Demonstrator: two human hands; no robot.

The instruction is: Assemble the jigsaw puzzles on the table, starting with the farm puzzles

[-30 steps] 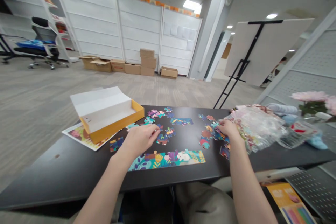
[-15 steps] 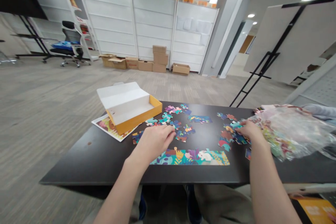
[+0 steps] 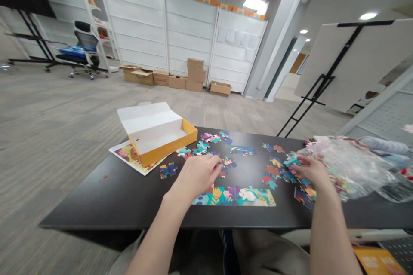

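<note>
Puzzle strip (image 3: pixel 238 197) lies along the near edge of the table (image 3: pixel 129 200), long axis left to right, its left end partly covered by the left hand (image 3: pixel 198 172), fingers curled. The right hand (image 3: pixel 312 172) is at loose pieces (image 3: pixel 273 171); whether either grips one, I cannot tell.

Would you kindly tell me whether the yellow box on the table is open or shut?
Open: the yellow box has its white flap raised, and its pale inside shows above the front wall.
</note>
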